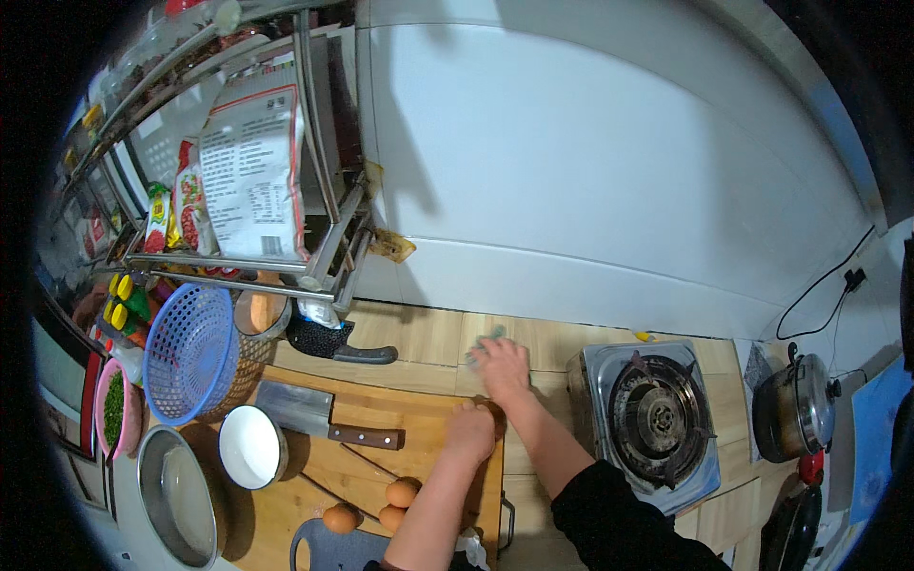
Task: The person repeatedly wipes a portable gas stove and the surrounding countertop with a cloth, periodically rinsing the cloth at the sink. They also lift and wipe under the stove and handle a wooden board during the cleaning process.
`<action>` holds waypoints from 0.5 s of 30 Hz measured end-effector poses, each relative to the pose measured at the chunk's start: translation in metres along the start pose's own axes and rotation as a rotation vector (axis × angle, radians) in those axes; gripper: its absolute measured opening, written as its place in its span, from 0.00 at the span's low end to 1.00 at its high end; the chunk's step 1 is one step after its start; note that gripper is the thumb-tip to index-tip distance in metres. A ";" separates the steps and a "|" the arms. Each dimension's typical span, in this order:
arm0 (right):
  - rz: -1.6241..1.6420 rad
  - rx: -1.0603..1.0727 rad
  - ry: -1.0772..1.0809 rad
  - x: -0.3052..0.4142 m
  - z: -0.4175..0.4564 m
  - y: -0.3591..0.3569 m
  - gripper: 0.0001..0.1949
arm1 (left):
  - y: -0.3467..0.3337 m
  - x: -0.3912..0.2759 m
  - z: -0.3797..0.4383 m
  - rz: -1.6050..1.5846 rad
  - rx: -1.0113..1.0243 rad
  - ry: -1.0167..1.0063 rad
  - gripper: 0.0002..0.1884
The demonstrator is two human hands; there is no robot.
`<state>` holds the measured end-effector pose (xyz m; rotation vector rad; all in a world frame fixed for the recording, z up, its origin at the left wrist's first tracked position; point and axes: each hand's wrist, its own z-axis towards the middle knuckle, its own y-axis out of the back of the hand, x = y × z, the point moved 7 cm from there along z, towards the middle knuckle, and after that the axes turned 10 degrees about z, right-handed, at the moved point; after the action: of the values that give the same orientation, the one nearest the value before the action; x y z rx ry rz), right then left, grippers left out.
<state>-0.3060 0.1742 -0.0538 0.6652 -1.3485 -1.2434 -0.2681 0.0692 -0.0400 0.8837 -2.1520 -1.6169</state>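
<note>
My right hand (503, 367) presses a greenish-grey rag (493, 334) onto the tiled counter by the wall; the rag is blurred and mostly under the fingers. With fingers curled, my left hand (471, 432) rests at the far right corner of a wooden cutting board (428, 403); whether it grips anything is hidden. On the board lie a cleaver (296, 407) with a wooden handle, a pair of chopsticks (339, 496) and three brown eggs (402, 492). A white bowl (250, 447) stands at the board's left side.
Right of my hands sits a gas stove (657, 421), with a lidded pot (792, 407) beyond. At left are a blue basket (189, 353), a metal basin (178, 499), a pink bowl of chopped greens (118, 410) and a metal rack (321, 260). A black cleaver (364, 354) lies behind the board.
</note>
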 end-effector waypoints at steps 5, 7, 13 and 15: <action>-0.163 -0.008 -0.259 -0.067 0.015 0.001 0.15 | -0.006 -0.008 0.020 0.054 0.061 0.031 0.15; -0.455 0.126 -0.457 -0.081 0.018 0.020 0.16 | -0.010 -0.003 0.021 0.040 0.109 0.061 0.15; -0.522 0.447 -0.819 -0.140 0.021 0.043 0.18 | -0.016 -0.005 0.030 0.165 0.243 0.025 0.20; -0.536 0.198 -0.863 -0.148 0.011 0.035 0.17 | -0.013 -0.010 0.031 0.141 0.237 0.036 0.20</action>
<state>-0.2758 0.3230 -0.0708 0.6761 -2.1007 -1.9766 -0.2749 0.0968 -0.0609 0.7980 -2.3561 -1.2896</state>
